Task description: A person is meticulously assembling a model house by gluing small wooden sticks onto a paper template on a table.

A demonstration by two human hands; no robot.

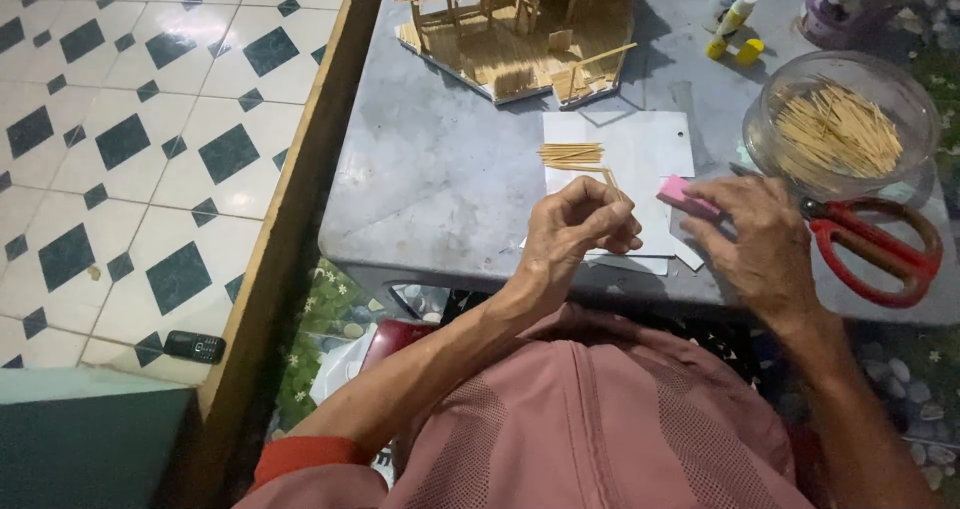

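We see a thin wooden stick (610, 181) standing nearly upright, tilted toward one o'clock, at the table's centre. Just at three o'clock from it lies a small pink block (684, 196), flat and slanted, its near end covered by fingers.

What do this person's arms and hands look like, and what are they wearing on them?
Both are bare: the left hand and right hand have no gloves, rings, watch or bands visible. The forearms are uncovered. An orange-red sleeve shows at the left upper arm, beside a pink mesh-panelled garment.
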